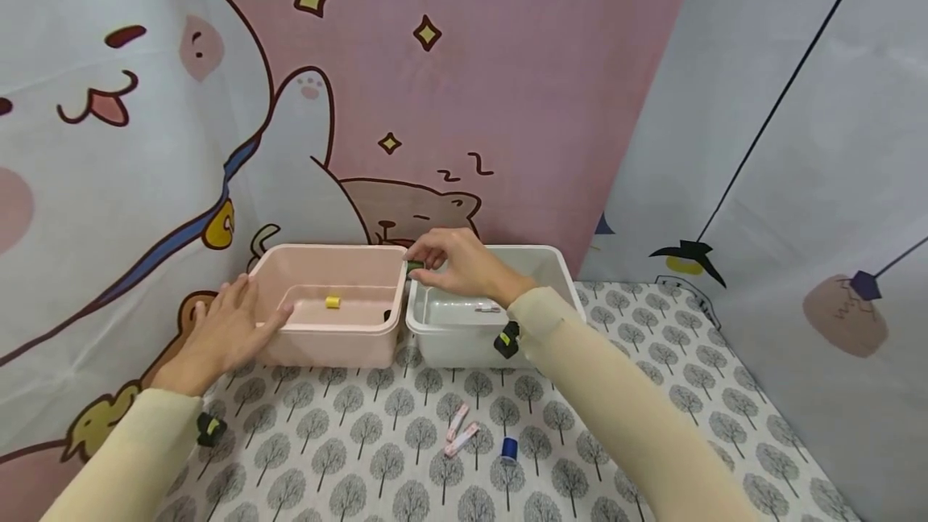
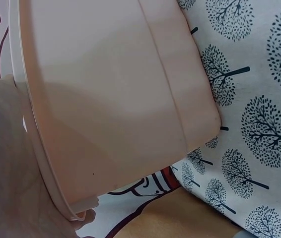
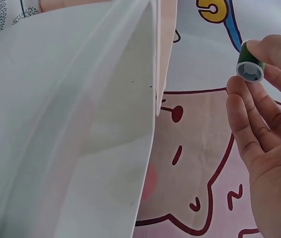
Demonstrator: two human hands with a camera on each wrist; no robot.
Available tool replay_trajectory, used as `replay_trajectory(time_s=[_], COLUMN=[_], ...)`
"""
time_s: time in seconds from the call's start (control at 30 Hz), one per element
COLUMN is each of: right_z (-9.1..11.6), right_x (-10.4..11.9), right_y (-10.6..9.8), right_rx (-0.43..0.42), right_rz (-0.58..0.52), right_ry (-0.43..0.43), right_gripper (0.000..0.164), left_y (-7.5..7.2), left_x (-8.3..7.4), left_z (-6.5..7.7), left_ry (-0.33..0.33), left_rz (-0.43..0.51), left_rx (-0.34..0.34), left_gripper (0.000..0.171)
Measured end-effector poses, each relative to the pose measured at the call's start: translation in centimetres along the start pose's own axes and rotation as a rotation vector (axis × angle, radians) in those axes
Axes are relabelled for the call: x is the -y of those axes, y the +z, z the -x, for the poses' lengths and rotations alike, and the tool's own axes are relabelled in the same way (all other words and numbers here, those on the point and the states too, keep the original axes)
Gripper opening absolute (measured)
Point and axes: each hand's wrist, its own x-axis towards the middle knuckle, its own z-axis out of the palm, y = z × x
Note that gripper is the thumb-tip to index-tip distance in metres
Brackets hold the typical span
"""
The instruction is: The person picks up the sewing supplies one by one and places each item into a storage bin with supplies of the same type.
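My right hand (image 1: 464, 264) pinches a small green spool of thread (image 3: 251, 62) between thumb and fingertips, above the adjoining rims of the two bins. The spool's white hollow end shows in the right wrist view. Fingers spread, my left hand (image 1: 225, 337) rests at the left front corner of the pink bin (image 1: 326, 329), touching its rim. Inside that bin lie a yellow spool (image 1: 333, 302) and a black object (image 1: 387, 316) partly hidden by the front wall. The white bin (image 1: 442, 333) stands beside it, under my right wrist, holding a small slim item (image 1: 487, 310).
On the tree-print cloth (image 1: 391, 498) in front of the bins lie a blue spool of thread (image 1: 509, 449) and two slim white-and-pink strips (image 1: 461, 440). A cartoon-printed backdrop (image 1: 507, 103) rises right behind the bins and along both sides.
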Motion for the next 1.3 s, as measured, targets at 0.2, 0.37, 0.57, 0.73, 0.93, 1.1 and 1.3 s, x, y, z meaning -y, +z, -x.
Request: replay_trajectory(time_s=[0.2, 0.37, 0.57, 0.73, 0.93, 1.1, 1.3], right_z=[-1.3, -2.1, -3.2, -3.9, -5.1, -6.2, -7.4], right_x=[-0.2, -0.3, -0.4, -0.7, -0.9, -0.9, -0.6], right_y=[0.2, 0.4, 0.7, 1.1, 1.7, 2.4, 3.0], right_rx=[0.001, 0.017, 0.03, 0.037, 0.026, 0.03, 0.047], right_rz=[0.0, -0.004, 0.009, 0.006, -0.001, 0.032, 0.038], right_ry=[-0.003, 0.018, 0.055, 0.073, 0.081, 0.086, 0.125], right_gripper=[0.022, 0.024, 0.025, 0.025, 0.023, 0.02, 0.018], left_y=[-0.3, -0.3, -0.3, -0.2, -0.2, -0.1, 0.0], left_x=[-0.3, -0.3, -0.3, -0.3, -0.3, -0.3, -0.3], left_z=[0.1, 0.2, 0.1, 0.2, 0.3, 0.3, 0.3], left_ry=[0.013, 0.017, 0.015, 0.009, 0.004, 0.001, 0.0], left_rz=[-0.004, -0.006, -0.002, 0.006, 0.004, 0.004, 0.006], left_rx=[-0.018, -0.019, -0.021, -0.02, -0.016, -0.016, -0.018], left_gripper=[0.114, 0.113, 0.114, 0.112, 0.114, 0.113, 0.111])
